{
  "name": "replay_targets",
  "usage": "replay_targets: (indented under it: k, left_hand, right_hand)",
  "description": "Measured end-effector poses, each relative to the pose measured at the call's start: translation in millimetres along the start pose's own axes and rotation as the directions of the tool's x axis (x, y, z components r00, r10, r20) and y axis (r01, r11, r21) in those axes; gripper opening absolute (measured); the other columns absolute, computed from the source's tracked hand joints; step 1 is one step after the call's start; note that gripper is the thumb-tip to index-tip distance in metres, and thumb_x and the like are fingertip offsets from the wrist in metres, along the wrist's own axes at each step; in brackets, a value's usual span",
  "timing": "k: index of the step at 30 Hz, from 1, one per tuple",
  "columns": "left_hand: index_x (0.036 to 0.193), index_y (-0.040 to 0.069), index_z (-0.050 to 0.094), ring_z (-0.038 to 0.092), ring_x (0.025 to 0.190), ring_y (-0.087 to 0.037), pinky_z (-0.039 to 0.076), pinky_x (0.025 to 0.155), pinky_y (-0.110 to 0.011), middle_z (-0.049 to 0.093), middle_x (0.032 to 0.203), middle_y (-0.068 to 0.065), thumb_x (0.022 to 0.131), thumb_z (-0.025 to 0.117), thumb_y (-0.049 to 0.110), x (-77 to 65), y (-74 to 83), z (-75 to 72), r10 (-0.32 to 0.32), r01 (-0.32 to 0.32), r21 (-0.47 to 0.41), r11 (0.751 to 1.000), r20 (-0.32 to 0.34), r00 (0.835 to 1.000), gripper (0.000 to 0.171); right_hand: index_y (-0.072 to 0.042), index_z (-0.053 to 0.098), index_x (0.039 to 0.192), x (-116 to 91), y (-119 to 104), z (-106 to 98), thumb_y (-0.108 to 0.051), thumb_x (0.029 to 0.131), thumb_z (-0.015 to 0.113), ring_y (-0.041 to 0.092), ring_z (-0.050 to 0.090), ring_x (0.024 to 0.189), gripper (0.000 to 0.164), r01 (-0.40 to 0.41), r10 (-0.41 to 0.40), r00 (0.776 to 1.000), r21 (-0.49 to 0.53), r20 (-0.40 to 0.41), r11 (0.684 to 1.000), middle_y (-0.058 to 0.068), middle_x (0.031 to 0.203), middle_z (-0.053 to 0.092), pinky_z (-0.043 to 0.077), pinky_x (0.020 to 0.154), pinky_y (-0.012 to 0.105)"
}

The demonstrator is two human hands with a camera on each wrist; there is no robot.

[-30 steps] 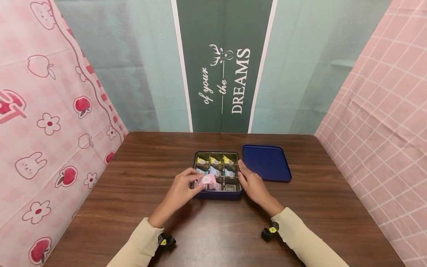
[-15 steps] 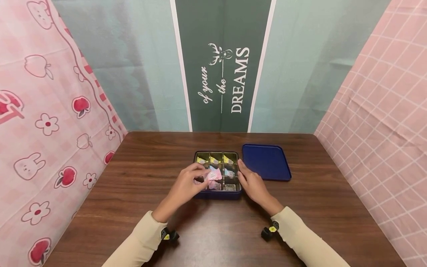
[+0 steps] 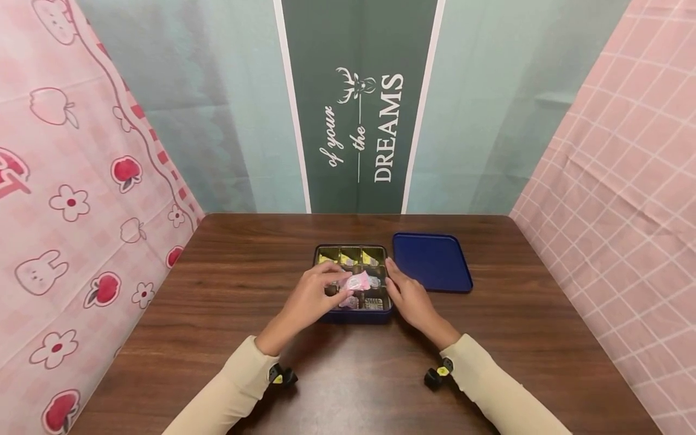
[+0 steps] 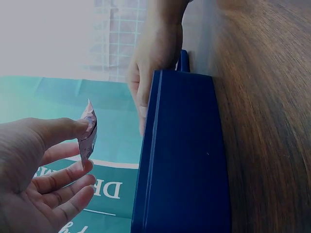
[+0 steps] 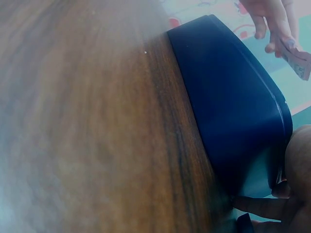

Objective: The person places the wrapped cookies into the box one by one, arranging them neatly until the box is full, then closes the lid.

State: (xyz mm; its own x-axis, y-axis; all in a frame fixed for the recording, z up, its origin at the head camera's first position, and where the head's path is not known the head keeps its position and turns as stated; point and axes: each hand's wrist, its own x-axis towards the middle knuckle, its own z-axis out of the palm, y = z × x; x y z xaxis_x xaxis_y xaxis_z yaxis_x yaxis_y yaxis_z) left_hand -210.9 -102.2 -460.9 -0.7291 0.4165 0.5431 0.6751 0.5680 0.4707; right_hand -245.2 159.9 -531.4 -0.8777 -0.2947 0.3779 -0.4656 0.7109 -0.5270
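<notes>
My left hand (image 3: pixel 315 294) pinches a small pink-wrapped candy (image 3: pixel 357 281) between thumb and fingers, above the blue tin box (image 3: pixel 361 316). In the left wrist view the candy (image 4: pixel 87 136) stands edge-on at the thumb tip, apart from the box's side. The box is split into several compartments. Yellow-wrapped candies (image 3: pixel 371 260) lie in the back row, a pale blue one (image 3: pixel 374 282) in the middle row, and a pink one (image 3: pixel 350 302) in front. The front right compartment shows its patterned bottom. My right hand (image 3: pixel 414 304) rests against the box's right side, fingers extended along it.
The blue lid (image 3: pixel 432 263) lies on the wooden table (image 3: pixel 348 374), right of the box and behind my right hand. A green cloth (image 3: pixel 359 199) hangs behind the table, with pink cloths (image 3: pixel 598 199) at both sides.
My left hand has moved right over the box with the pink-wrapped candy, from the front left compartments toward the middle right. The right hand stays at the box's side.
</notes>
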Motion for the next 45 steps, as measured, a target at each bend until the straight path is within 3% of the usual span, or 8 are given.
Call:
replay_targets:
  k: [8,24,45]
  left_hand:
    - [0.115,0.007,0.078,0.065,0.099,-0.020,0.055,0.082,-0.037,0.069,0.107,-0.004,0.086,0.084,0.020,5.4,-0.7,9.4,-0.009,0.009,0.019,1.000,0.042,0.999,0.032]
    - [0.115,0.009,0.078,0.061,0.100,-0.016,0.054,0.080,-0.030,0.067,0.109,-0.002,0.089,0.081,0.021,6.0,-1.4,27.4,-0.011,0.008,0.033,0.999,0.102,0.995,0.029]
    - [0.111,0.013,0.080,0.061,0.096,-0.014,0.054,0.079,-0.029,0.067,0.107,0.002,0.087,0.083,0.024,4.9,3.7,39.9,0.018,-0.048,0.179,0.983,0.162,0.987,0.027]
  right_hand:
    - [0.000,0.044,0.151,1,0,0,-0.016,0.105,0.056,0.031,0.049,0.136,0.051,0.001,-0.001,1.000,0.009,-0.009,1.000,0.014,0.155,0.043,0.043,0.107,0.052]
    - [-0.001,0.045,0.151,1,0,1,-0.016,0.104,0.057,0.031,0.049,0.136,0.051,-0.003,0.003,1.000,-0.003,-0.013,1.000,0.013,0.155,0.043,0.043,0.107,0.052]
    - [-0.003,0.041,0.154,1,1,0,-0.020,0.107,0.053,0.030,0.047,0.137,0.051,-0.017,0.017,1.000,0.010,0.013,1.000,0.013,0.157,0.041,0.042,0.108,0.052]
